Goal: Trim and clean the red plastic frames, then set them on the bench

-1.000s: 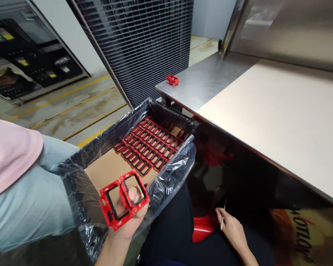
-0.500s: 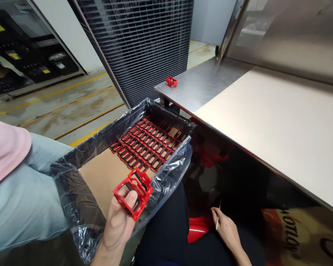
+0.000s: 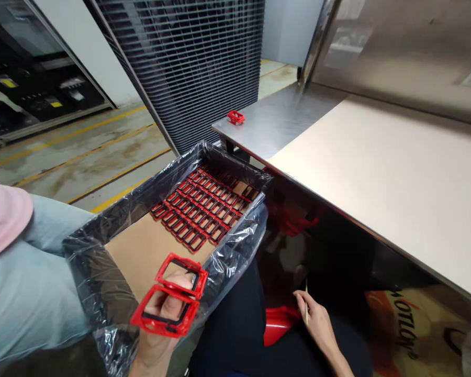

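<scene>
My left hand (image 3: pixel 163 319) grips a hinged red-and-black double rectangular frame (image 3: pixel 171 288) above the lined box, with its thumb showing through the opening. Inside the box, rows of similar red frames (image 3: pixel 204 209) lie flat on a cardboard sheet (image 3: pixel 149 256). A single red frame (image 3: pixel 235 117) sits on the steel table. Down by the black trousers, my right hand (image 3: pixel 316 322) pinches a thin wooden stick (image 3: pixel 306 303), well apart from the box.
The box's plastic-lined rim (image 3: pixel 141 220) is near my left hand. A person's pink sleeve (image 3: pixel 0 222) and light blue jeans (image 3: pixel 27 283) are at left. A steel-edged table (image 3: pixel 357 157) runs along the right, above a glossy red object (image 3: pixel 278 324) and a printed carton (image 3: pixel 412 330).
The red frame has turned in my left hand and now opens out, showing both rectangles. The view has shifted slightly, and my right hand has barely moved.
</scene>
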Tool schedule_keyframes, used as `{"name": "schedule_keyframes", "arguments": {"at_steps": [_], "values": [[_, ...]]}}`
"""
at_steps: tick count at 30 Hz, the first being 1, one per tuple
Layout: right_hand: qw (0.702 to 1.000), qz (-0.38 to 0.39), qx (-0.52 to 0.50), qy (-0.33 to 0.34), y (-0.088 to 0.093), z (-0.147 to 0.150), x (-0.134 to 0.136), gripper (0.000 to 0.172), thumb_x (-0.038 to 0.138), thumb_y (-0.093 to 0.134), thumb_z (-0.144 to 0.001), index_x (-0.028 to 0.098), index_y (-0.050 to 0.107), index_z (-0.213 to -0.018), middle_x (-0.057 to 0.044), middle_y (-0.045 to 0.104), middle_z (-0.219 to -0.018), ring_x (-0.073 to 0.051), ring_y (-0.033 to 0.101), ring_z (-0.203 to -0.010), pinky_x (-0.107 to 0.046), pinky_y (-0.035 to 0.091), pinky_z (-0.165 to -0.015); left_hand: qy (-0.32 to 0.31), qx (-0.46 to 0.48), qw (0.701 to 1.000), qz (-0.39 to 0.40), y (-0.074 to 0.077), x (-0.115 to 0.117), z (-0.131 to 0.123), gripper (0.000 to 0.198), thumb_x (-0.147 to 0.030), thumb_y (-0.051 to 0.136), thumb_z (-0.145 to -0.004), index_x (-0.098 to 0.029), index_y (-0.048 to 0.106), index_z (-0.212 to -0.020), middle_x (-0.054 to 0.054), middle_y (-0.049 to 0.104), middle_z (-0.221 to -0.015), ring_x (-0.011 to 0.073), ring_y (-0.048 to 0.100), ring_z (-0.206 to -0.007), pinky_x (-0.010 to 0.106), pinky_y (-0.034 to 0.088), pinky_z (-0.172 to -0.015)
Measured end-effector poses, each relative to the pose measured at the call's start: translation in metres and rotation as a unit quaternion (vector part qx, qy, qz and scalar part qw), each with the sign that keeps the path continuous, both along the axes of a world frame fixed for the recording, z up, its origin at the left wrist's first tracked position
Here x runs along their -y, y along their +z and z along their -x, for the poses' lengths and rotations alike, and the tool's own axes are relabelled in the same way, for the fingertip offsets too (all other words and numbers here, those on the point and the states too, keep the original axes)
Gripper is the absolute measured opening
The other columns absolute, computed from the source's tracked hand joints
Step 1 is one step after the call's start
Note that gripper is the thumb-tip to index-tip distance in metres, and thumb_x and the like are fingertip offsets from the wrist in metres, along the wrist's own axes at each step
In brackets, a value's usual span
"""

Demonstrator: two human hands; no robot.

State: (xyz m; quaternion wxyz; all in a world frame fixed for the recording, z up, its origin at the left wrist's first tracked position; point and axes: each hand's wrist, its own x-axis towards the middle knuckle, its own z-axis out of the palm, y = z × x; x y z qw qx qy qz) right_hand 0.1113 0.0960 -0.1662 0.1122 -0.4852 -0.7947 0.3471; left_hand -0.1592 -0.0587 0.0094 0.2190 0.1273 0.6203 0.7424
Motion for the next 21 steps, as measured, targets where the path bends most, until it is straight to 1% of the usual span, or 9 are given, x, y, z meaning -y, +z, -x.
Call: {"name": "schedule_keyframes", "arguments": {"at_steps": [2,3,4,7,9,10,13,17,21], "values": [[0.999,-0.002,-0.040,0.006,0.028,0.018,0.006,0.057,0.054,0.030,-0.102,0.019,0.073,-0.094,-0.004,0.071,-0.061,-0.018,0.069,-0.050,-0.023,0.054,-0.051,0.010,-0.085,0.996,0.029,-0.001,0.002,-0.004,0.027,-0.049,0.094,-0.063,-0.026,0.083,-0.070,0.001,0.074,-0.071,0.0196,0.062,-0.067,0.027,0.051,-0.065],[0.997,-0.008,-0.070,0.011,0.047,0.029,0.009,0.054,0.054,0.032,-0.104,0.019,0.073,-0.095,-0.002,0.069,-0.059,-0.016,0.067,-0.049,-0.021,0.052,-0.049,0.010,-0.124,0.991,0.040,-0.001,0.003,-0.007,0.024,-0.047,0.094,-0.063,-0.027,0.085,-0.073,0.002,0.077,-0.076,0.0217,0.065,-0.073,0.028,0.051,-0.072],[0.990,-0.020,-0.137,0.026,0.068,0.041,0.013,0.046,0.049,0.039,-0.105,0.018,0.072,-0.097,-0.002,0.069,-0.062,-0.015,0.067,-0.050,-0.021,0.051,-0.048,0.007,-0.157,0.986,0.047,0.000,0.003,-0.010,0.023,-0.046,0.094,-0.064,-0.029,0.087,-0.076,0.001,0.079,-0.078,0.0227,0.065,-0.076,0.028,0.051,-0.076],[0.940,-0.130,-0.295,0.111,0.132,0.076,0.022,0.025,0.033,0.050,-0.106,0.019,0.069,-0.102,-0.001,0.072,-0.071,-0.011,0.065,-0.051,-0.020,0.050,-0.051,-0.024,-0.225,0.973,0.044,0.001,0.001,-0.017,0.017,-0.047,0.089,-0.073,-0.034,0.088,-0.084,0.001,0.078,-0.072,0.0241,0.065,-0.070,0.032,0.051,-0.075],[0.904,-0.182,-0.350,0.164,0.164,0.093,0.026,0.019,0.030,0.051,-0.106,0.018,0.066,-0.108,-0.001,0.073,-0.071,-0.012,0.066,-0.054,-0.022,0.050,-0.053,-0.051,-0.258,0.964,0.032,0.001,0.000,-0.016,0.015,-0.047,0.084,-0.078,-0.035,0.088,-0.087,0.002,0.076,-0.065,0.0247,0.065,-0.064,0.034,0.053,-0.069],[0.886,-0.197,-0.374,0.193,0.174,0.099,0.028,0.019,0.029,0.051,-0.106,0.016,0.064,-0.111,-0.002,0.073,-0.072,-0.012,0.066,-0.054,-0.022,0.049,-0.051,-0.065,-0.275,0.959,0.024,0.000,0.000,-0.015,0.016,-0.048,0.083,-0.079,-0.035,0.088,-0.088,0.003,0.075,-0.062,0.0246,0.065,-0.061,0.034,0.054,-0.065],[0.851,-0.236,-0.397,0.250,0.183,0.108,0.032,0.019,0.026,0.054,-0.106,0.011,0.062,-0.116,-0.003,0.073,-0.073,-0.012,0.067,-0.056,-0.022,0.046,-0.048,-0.110,-0.321,0.941,0.007,-0.003,0.002,-0.007,0.017,-0.046,0.084,-0.078,-0.034,0.088,-0.088,0.004,0.078,-0.062,0.0240,0.070,-0.058,0.031,0.056,-0.059],[0.836,-0.283,-0.389,0.263,0.176,0.109,0.033,0.019,0.019,0.051,-0.106,0.008,0.063,-0.115,-0.003,0.070,-0.072,-0.011,0.063,-0.054,-0.023,0.044,-0.045,-0.161,-0.355,0.921,-0.001,-0.006,0.006,0.000,0.015,-0.044,0.084,-0.078,-0.034,0.088,-0.087,0.005,0.080,-0.063,0.0271,0.075,-0.058,0.033,0.062,-0.058],[0.826,-0.315,-0.388,0.260,0.176,0.109,0.030,0.027,0.013,0.039,-0.106,0.008,0.066,-0.106,-0.002,0.065,-0.067,-0.010,0.053,-0.049,-0.024,0.035,-0.040,-0.173,-0.371,0.912,-0.019,-0.004,0.001,-0.003,0.008,-0.034,0.082,-0.082,-0.033,0.088,-0.088,0.005,0.080,-0.062,0.0269,0.076,-0.058,0.033,0.064,-0.058]]}}
